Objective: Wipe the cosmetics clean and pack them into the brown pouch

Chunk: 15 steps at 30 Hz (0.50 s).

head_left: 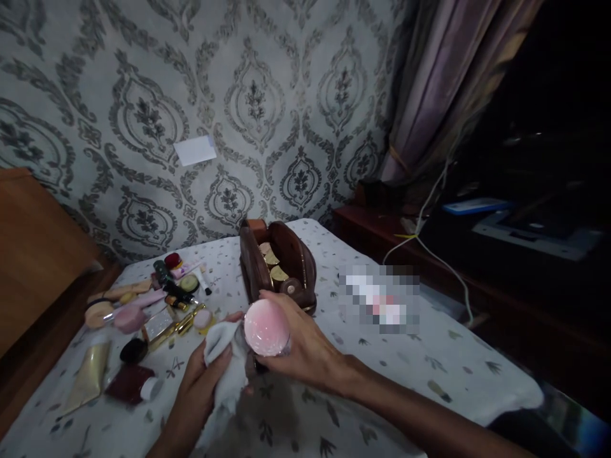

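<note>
My right hand (305, 346) grips a round pink container (266, 327), its pink face turned toward me. Beside it, my left hand (200, 388) holds a crumpled white cloth (226, 366) that touches the container's left side. Both hands hover over a table covered by a white leaf-print cloth (405, 375). Just behind the pink container stands a brown wooden organizer (279, 264) with gold-lidded items inside it.
Many cosmetics lie at the left: a beige tube (90, 376), a dark red compact (131, 383), a black jar (133, 350), powder puffs (100, 313), lipsticks (176, 294). A blurred patch (379, 299) is on the table's right. A dark shelf (477, 254) and white cable (429, 248) lie beyond.
</note>
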Tool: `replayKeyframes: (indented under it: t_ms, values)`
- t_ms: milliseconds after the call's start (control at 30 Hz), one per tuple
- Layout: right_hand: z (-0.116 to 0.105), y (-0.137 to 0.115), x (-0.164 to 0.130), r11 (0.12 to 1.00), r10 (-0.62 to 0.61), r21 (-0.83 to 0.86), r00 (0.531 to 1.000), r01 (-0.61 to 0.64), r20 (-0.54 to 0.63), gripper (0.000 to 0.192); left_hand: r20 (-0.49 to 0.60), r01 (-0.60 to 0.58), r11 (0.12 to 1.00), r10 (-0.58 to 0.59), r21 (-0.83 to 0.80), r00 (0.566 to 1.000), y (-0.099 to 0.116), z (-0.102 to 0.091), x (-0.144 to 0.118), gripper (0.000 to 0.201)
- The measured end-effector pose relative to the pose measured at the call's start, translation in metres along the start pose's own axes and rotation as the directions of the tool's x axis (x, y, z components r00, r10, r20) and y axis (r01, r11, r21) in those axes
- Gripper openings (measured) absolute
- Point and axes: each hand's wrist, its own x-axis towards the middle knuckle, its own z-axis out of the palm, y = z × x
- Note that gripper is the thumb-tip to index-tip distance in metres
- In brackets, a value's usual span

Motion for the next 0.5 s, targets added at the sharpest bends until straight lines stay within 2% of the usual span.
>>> replayKeyframes:
  t_ms: [67,133,233,300,367,433,500]
  values:
    - [-0.015,-0.001,0.009,0.989,0.110,0.101,0.994,-0.108,-0.023,0.082,0.030,0.035,0.999,-0.035,-0.025,0.999,-0.002,0.007,0.000,0.070]
    - [-0.034,-0.001,0.025,0.938,0.225,0.273,0.974,-0.216,-0.004,0.071,0.122,0.077,0.996,-0.072,-0.039,0.990,-0.005,0.011,0.003,0.072]
    - [-0.063,0.002,0.058,0.773,0.336,0.550,0.940,-0.316,0.068,0.046,0.180,0.087,0.996,-0.083,-0.012,0.980,-0.014,0.009,0.010,0.068]
    - [-0.079,0.008,0.079,0.721,0.369,0.608,0.927,-0.333,0.070,0.045,0.166,0.088,0.996,-0.090,0.023,0.982,-0.022,0.005,0.016,0.064]
    - [-0.089,0.015,0.097,0.713,0.409,0.606,0.911,-0.353,0.049,0.048,0.140,0.080,0.995,-0.087,0.057,0.986,-0.031,0.000,0.021,0.061]
    - [-0.093,0.023,0.110,0.701,0.440,0.607,0.897,-0.374,0.044,0.049,0.099,0.064,0.995,-0.072,0.078,0.992,-0.038,-0.003,0.024,0.056]
    - [-0.093,0.029,0.119,0.652,0.455,0.649,0.887,-0.392,0.078,0.047,0.075,0.069,0.995,-0.075,0.076,0.994,-0.041,-0.004,0.026,0.053]
